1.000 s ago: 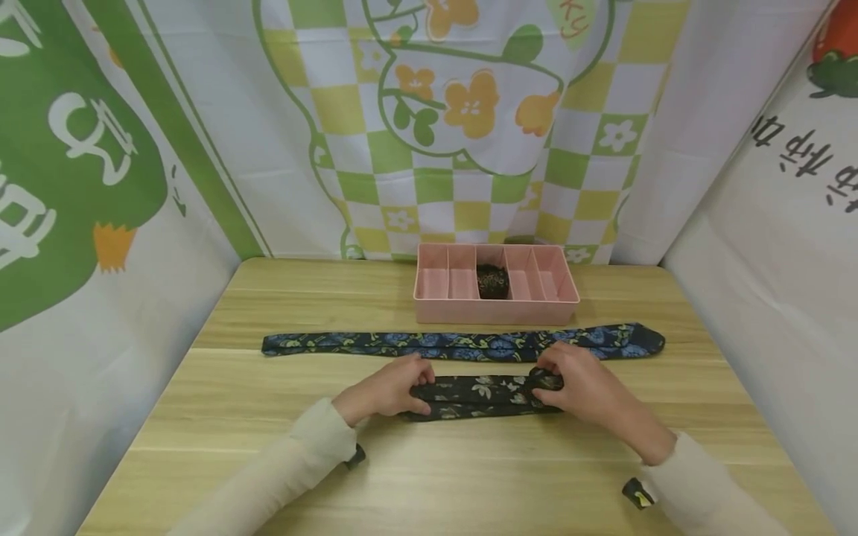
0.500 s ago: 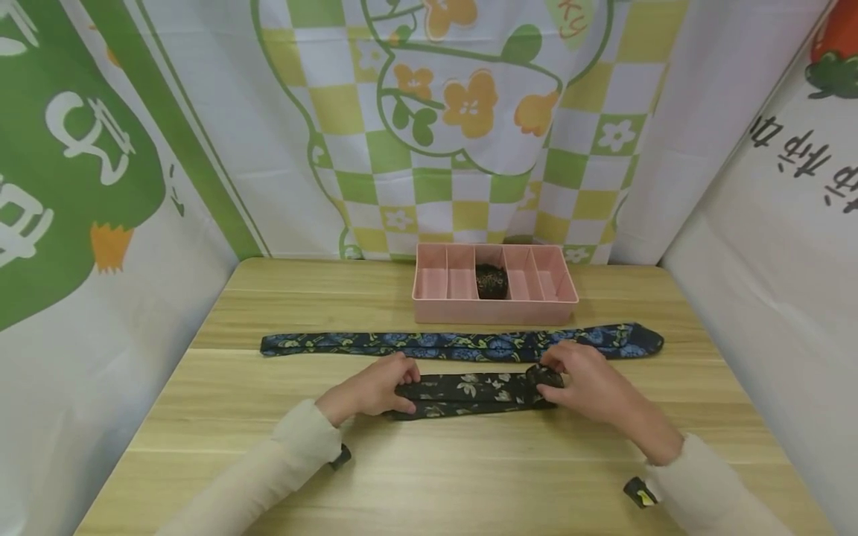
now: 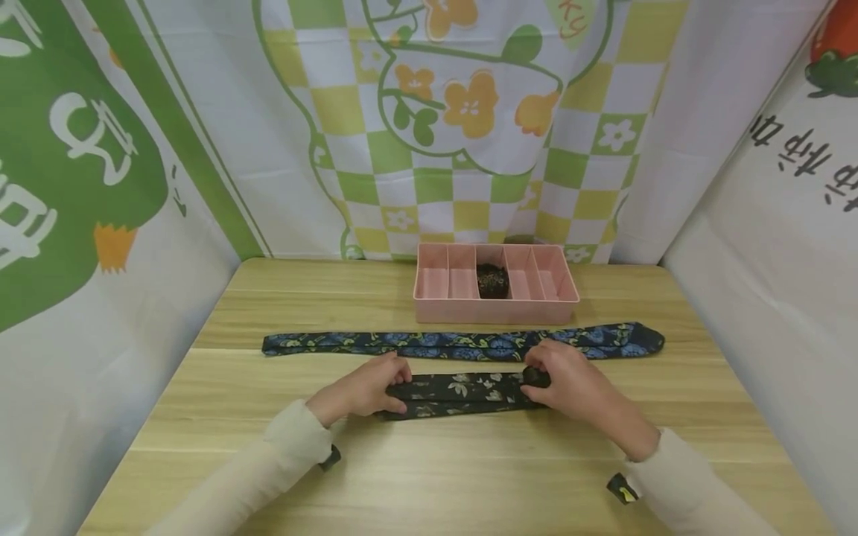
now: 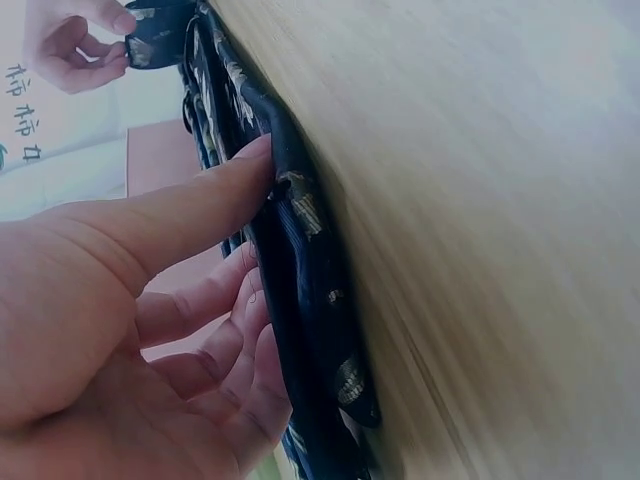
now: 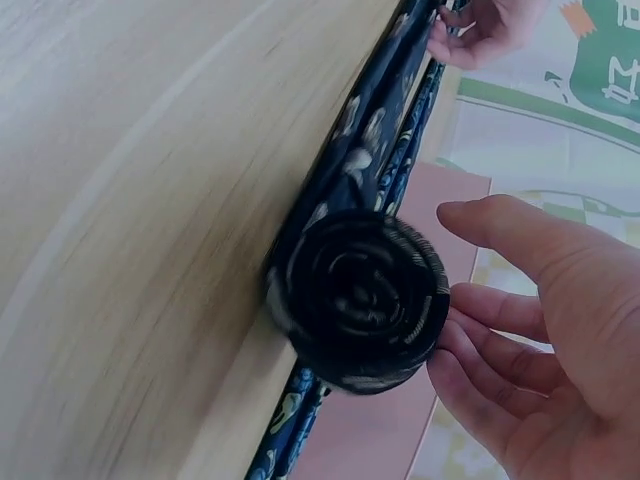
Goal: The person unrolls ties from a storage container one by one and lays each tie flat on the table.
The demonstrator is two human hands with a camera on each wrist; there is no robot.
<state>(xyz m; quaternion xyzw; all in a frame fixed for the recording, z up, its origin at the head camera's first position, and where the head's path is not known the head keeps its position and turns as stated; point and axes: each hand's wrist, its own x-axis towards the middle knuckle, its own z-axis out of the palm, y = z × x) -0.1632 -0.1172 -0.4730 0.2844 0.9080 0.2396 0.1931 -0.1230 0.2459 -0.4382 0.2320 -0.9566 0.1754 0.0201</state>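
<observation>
Right hand [image 3: 570, 378] has shifted left, partly hiding the tie roll [image 3: 537, 377].

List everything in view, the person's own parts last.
Black tie: one, black with pale flowers, nearest, right end rolled.
Blue tie: one, navy, blue and yellow, just behind it.
Box: one, pink, behind both ties.
Patterned bundle: one, dark, middle box compartment.
Table: one, light wood, beneath.
Printed cloth: count unclear, white, green, yellow, orange, behind table.
Small dark objects: two, black, at the sleeves.
Sleeves: two, cream, on forearms.
Left grip: one, pinching the black tie.
Right grip: one, at the rolled end.
</observation>
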